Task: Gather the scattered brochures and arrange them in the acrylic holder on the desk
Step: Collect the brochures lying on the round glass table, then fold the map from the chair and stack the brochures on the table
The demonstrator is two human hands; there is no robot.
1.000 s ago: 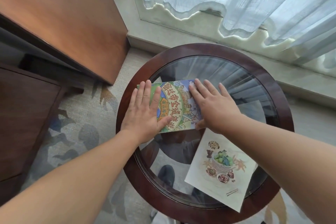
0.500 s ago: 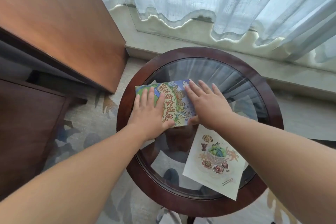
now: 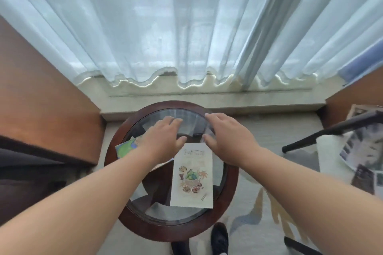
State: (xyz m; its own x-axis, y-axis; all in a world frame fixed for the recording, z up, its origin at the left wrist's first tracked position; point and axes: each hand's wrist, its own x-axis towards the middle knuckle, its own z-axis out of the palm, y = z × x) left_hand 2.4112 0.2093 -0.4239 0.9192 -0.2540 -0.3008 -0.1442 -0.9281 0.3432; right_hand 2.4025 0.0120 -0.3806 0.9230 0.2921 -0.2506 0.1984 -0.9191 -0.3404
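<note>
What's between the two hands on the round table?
Only bare glass tabletop separates the left hand and right hand in the head view; the white brochure begins just nearer.

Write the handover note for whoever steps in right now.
Left hand: open, above the colourful brochure; I cannot tell if it touches it.
Right hand: open, over the far side of the round table, holding nothing.
The colourful brochure lies across the table's left rim. The white food brochure lies flat on the glass.
Done: no brochure is in hand, and the acrylic holder is out of view.
Left: pick up both brochures, find the holder, stand them in it.
</note>
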